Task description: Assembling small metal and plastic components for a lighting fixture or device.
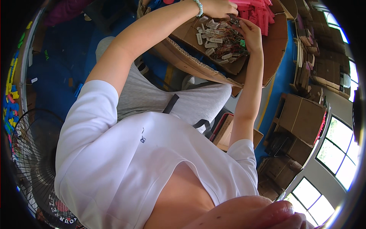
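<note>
White short-sleeved shirt (pixel 126 160), grey trousers (pixel 152 97), pale beaded bracelet (pixel 198 7)

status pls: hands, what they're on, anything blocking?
Left hand and right hand together over the pile of small tags, pinching one between the fingers. Tags lie on a cardboard flap. Nothing blocking.

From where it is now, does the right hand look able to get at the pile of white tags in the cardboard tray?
Probably yes. The right hand sits at the edge of the white tags in the open cardboard tray, with nothing covering them. The left hand is beside it, not blocking.
</note>
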The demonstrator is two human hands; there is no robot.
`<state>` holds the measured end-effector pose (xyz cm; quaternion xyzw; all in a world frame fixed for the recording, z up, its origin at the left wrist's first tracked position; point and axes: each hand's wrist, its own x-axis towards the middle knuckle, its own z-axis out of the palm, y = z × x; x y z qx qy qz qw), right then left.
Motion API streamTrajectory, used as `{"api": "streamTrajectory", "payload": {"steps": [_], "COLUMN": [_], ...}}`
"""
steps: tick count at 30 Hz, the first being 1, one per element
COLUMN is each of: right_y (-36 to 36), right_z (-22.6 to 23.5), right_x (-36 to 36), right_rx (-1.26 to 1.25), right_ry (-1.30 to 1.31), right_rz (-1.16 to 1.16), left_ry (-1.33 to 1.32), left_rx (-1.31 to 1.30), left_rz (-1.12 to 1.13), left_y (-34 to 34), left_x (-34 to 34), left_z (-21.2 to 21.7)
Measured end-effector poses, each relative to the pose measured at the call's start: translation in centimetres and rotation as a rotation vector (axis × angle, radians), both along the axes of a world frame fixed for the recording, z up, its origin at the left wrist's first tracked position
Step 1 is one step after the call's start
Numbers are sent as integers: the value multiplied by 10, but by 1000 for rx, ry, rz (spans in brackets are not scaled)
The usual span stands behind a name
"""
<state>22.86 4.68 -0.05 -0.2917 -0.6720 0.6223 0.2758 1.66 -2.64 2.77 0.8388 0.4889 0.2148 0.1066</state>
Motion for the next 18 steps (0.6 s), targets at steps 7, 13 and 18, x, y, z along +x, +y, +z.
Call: {"api": "streamTrajectory", "payload": {"steps": [7, 13, 18], "right_y": [-10, -20, -18], "right_z": [-5, -3, -7], "right_x": [-18, -23, -34], "right_rx": [394, 831, 955], "right_ry": [-376, -516, -518], "right_rz": [-103, -286, -281], "left_ry": [-56, 43, 56], "left_rx": [2, -42, -7], "left_rz": [57, 97, 150], "left_y": [14, 7, 17], "left_x": [-4, 5, 4], "left_z": [-36, -20, -38]}}
